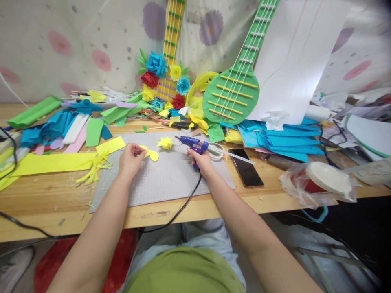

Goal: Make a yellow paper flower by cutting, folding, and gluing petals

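Observation:
Pinched in my left hand (133, 156) is a yellow paper petal strip (152, 154), its rounded lobes pointing right. My right hand (200, 159) is wrapped round the handle of a blue glue gun (194, 142), its nozzle facing left and a long white glue stick (240, 156) poking out of its back. Between the nozzle and the petal strip, a small yellow paper flower (165, 142) sits on the grey cutting mat (165, 183). Both hands are just above this mat. White-handled scissors (216, 150) lie partly hidden behind the glue gun.
Behind the mat stand a yellow paper guitar (172, 40) with paper flowers and a green one (233, 95). A phone (247, 167) lies to the right, near a plastic-wrapped cup (320, 179). Yellow paper (58, 166) covers the left. The glue gun's black cord (183, 207) crosses the table edge.

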### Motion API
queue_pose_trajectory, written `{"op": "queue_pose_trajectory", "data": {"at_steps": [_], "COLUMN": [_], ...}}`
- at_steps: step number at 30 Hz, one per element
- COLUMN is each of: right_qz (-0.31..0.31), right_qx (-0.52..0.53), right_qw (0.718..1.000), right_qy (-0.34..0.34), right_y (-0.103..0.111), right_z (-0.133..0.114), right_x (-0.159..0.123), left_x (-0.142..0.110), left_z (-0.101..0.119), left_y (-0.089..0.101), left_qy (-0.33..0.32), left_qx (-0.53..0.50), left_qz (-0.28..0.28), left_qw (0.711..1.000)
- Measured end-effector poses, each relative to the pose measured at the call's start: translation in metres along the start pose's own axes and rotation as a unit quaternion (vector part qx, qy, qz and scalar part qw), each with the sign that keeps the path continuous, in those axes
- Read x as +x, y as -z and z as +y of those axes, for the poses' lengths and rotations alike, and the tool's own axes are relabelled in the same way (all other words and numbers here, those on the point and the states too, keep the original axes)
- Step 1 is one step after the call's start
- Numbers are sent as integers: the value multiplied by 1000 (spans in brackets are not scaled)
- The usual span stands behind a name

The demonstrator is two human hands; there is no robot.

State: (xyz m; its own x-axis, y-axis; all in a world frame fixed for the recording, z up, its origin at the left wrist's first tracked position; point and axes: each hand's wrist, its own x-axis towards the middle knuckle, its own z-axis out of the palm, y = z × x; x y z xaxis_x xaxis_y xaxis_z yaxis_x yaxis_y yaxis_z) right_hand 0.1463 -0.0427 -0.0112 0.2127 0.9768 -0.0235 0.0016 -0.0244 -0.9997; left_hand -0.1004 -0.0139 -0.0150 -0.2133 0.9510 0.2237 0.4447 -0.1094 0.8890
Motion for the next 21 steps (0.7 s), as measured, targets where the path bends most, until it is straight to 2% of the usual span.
{"op": "queue_pose_trajectory", "data": {"at_steps": [6,11,14,21], "right_qz": [-41,-93,-108,-132], "right_qx": [-56,-129,-153,-189], "right_qw": [997,986,981,965], "right_qy": [20,43,59,125], "right_y": [-1,-3,-3,-3], "right_z": [5,6,4,3], "right_x": [-2,-10,-13,-15], "left_x": [-9,-20,-22,-22], "left_z": [13,25,24,19], "left_y": [-14,-29,-34,-36], "left_qy": [-20,13,26,-11], "left_qx": [-99,-163,-163,-114], "left_qz": [33,-27,-45,-20], "left_qw": [994,986,985,993]}}
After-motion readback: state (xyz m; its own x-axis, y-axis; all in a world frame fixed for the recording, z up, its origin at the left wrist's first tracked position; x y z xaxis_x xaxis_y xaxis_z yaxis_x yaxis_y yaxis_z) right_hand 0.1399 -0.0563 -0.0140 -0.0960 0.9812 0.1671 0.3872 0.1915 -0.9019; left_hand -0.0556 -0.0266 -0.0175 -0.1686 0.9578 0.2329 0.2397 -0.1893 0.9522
